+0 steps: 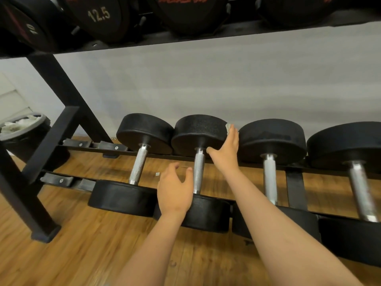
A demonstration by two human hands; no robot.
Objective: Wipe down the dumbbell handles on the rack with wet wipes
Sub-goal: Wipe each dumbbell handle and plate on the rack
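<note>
Several black dumbbells with knurled steel handles lie across the lower rails of the rack (61,180). My left hand (175,188) hovers with spread, relaxed fingers just left of the second dumbbell's handle (199,172), over its near head. My right hand (225,150) reaches to the far head (198,131) of that dumbbell and presses a pale wet wipe (228,127) flat against its right side; most of the wipe is hidden behind the fingers.
An upper shelf (185,38) carries dumbbells marked 10 and 12.5. A black bin (26,133) with crumpled white wipes stands at the left behind the rack's leg. Wooden floor lies below, a grey wall behind. More dumbbells fill the rack to the right.
</note>
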